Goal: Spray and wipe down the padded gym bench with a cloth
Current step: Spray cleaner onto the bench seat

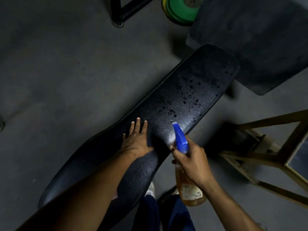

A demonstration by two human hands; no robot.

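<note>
A long black padded bench (191, 84) runs from lower left to upper right. Its far half is speckled with wet droplets. My left hand (136, 140) lies flat on the pad near the middle, fingers spread, holding nothing. My right hand (191, 162) grips a clear spray bottle (188, 185) of amber liquid by the neck. Its blue trigger head (180, 139) points at the far part of the pad. No cloth is in view.
Green and yellow weight plates (180, 9) stand at the top beside a black frame leg (116, 12). A dark mat (260, 39) lies at upper right. A wooden frame stool (270, 150) stands close on the right. My legs and shoes (150, 189) are below the bench.
</note>
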